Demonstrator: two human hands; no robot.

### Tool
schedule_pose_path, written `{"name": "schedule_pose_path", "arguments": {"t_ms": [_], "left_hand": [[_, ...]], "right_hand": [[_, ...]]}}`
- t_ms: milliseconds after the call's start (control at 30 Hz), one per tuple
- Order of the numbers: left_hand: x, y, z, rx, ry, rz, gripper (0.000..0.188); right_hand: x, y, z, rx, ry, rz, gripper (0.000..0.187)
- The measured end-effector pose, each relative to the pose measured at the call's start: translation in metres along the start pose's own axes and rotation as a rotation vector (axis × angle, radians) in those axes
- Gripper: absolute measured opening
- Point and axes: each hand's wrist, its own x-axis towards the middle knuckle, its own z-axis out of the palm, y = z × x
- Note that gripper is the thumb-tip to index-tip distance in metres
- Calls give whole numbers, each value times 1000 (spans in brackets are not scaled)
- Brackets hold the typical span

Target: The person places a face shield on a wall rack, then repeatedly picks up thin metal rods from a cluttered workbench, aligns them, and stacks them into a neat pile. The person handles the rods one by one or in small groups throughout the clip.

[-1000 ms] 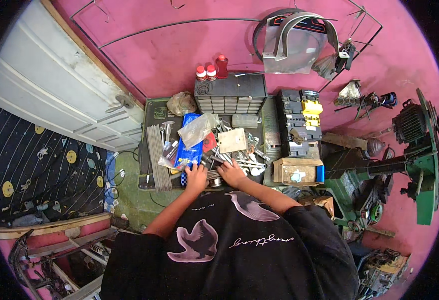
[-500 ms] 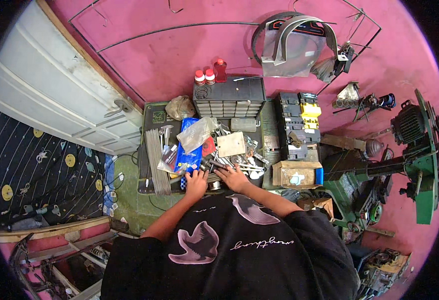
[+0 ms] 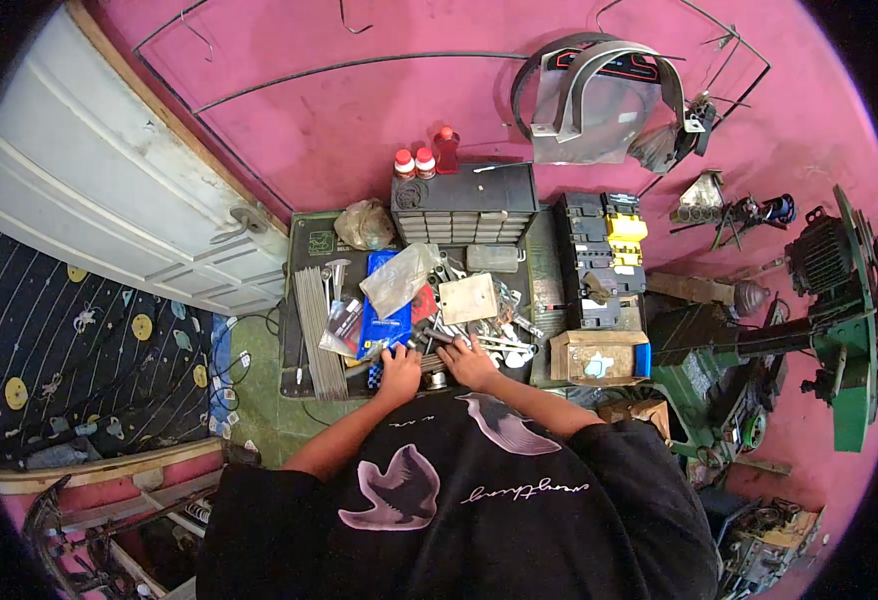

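My left hand [image 3: 400, 373] is low over the near edge of the cluttered bench, beside the lower end of a blue package [image 3: 386, 322]. Its fingers curl down among small metal parts, and what they hold is too small to make out. A short way to the right, my right hand [image 3: 468, 364] has its fingertips bent over the near end of a dark metal bar [image 3: 439, 335]; its grip is partly hidden. Thin rods lie between the hands, above a small round metal can [image 3: 437, 380]. A clear plastic bag [image 3: 399, 280] covers part of the blue package.
A bundle of grey rods [image 3: 321, 335] lies at the bench's left. Behind stand a drawer cabinet [image 3: 465, 190] and red-capped bottles [image 3: 425, 163]. Wrenches and a beige flat case [image 3: 467, 298] fill the middle. On the right are black-and-yellow cases [image 3: 599, 250], a cardboard box [image 3: 569, 357] and a green drill press [image 3: 854, 340].
The whole view has shifted slightly, with the bench sitting a little lower and further right. Both hands remain at the bench's near edge, their fingers slightly more bent.
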Motion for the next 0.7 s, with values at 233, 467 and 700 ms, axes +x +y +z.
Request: {"name": "schedule_pose_path", "arguments": {"t_ms": [233, 467, 700], "left_hand": [[-3, -1, 9, -6, 24, 2, 17], [1, -10, -7, -137, -22, 24, 47], [22, -28, -52, -421, -174, 10, 72]], "right_hand": [[4, -3, 15, -73, 104, 2, 44], [2, 12, 6, 55, 84, -36, 47], [25, 37, -60, 269, 197, 93, 41]]}}
